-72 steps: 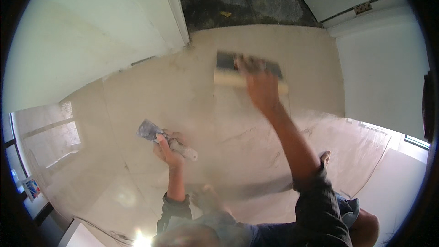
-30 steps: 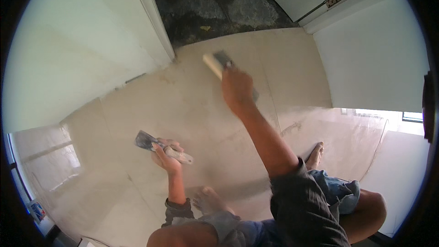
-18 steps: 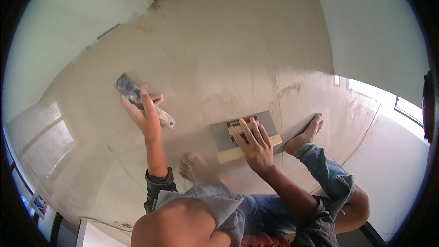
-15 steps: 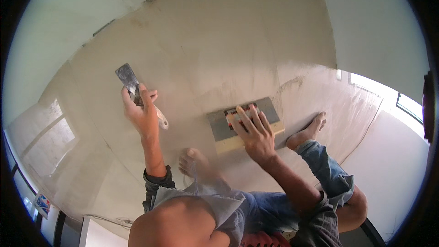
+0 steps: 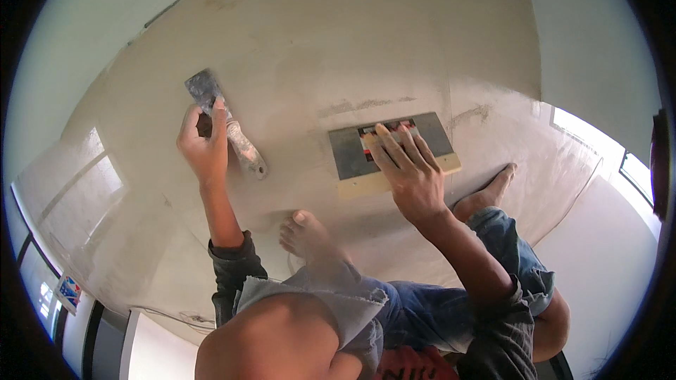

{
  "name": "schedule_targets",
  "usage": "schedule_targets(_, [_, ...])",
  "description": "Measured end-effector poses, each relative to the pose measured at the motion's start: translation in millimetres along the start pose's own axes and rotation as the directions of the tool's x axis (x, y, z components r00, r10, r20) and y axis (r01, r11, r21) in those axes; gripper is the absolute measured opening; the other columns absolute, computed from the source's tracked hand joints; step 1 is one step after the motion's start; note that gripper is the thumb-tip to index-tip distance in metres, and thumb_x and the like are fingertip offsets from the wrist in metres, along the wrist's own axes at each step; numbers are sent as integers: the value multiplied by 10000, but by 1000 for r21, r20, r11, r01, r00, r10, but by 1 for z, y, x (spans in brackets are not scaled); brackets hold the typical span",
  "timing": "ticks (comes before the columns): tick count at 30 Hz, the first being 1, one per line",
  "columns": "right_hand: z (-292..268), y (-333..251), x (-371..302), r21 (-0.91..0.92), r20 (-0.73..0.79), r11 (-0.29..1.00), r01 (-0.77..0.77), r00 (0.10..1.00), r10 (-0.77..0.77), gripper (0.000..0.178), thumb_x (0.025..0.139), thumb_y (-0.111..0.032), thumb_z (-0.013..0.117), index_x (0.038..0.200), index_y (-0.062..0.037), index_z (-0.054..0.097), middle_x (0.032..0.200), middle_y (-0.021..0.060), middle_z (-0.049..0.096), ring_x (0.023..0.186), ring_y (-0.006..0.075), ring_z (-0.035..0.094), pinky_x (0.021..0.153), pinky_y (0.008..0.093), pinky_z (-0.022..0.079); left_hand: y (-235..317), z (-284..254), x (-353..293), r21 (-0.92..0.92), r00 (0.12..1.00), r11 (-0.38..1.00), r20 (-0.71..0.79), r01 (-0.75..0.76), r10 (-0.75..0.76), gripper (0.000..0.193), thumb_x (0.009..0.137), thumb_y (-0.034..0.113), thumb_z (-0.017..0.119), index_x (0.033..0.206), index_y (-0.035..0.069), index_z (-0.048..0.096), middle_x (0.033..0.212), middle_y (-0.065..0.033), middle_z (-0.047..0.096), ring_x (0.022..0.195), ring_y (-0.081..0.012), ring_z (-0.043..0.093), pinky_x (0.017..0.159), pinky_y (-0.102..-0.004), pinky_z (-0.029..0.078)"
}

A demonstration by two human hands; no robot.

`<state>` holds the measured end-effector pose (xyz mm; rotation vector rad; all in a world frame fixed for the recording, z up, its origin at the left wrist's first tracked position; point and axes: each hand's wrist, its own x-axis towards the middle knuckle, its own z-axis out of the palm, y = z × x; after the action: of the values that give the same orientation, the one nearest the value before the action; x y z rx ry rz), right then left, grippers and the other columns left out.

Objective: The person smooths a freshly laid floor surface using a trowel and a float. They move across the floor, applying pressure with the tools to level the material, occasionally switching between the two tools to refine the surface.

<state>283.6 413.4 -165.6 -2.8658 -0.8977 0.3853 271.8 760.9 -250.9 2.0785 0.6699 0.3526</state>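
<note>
My left hand [image 5: 204,134] is closed round a putty knife [image 5: 246,151]. Its dirty grey blade points up and away, and the pale, plaster-smeared handle hangs out below my fingers. My right hand [image 5: 415,176] grips a wide filling knife [image 5: 348,151], a broad grey metal sheet with a cream-yellow back strip. My fingers lie spread along the top of its blade, over a printed label; my thumb is hidden. Just beyond the blade a thin line of grey dust [image 5: 370,104] lies on the smooth beige floor [image 5: 331,35].
My bare left foot [image 5: 303,233] and right foot [image 5: 493,190] rest on the floor close to the filling knife. White walls [image 5: 598,35] rise at both sides. A thin cable [image 5: 574,204] runs along the right wall's foot, and another cable [image 5: 172,318] lies at lower left.
The filling knife has slid away from me under my right hand, and a dust line now shows beyond it. My left hand has turned the putty knife, showing more of its handle.
</note>
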Motion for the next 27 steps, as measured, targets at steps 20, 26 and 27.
schedule_targets(20, [-22,78,166,-159,-166,982,105,977,-131,514,984,-132,671,1484,-215,588,1453,100,641,1246,320,679,1038,446,603,4,8,-1,-65,990,994,99,-90,96,319,978,123,775,760,20,565,673,49,477,611,-43,395,537,-239,322])
schedule_targets(26, [-7,63,63,-152,-103,970,189,973,-206,367,1058,-183,586,1415,-221,664,1387,134,684,1224,315,699,1028,495,596,3,1,-8,-35,980,982,67,-184,186,290,974,97,763,766,8,580,668,20,496,601,-48,412,525,-247,352])
schedule_targets(27, [-5,69,77,-226,-144,954,196,962,-231,370,1054,-192,588,1415,-220,665,1376,143,689,1210,315,706,994,498,605,2,1,-8,-35,977,979,66,-200,202,289,975,93,759,766,7,579,666,17,492,600,-49,412,522,-249,356])
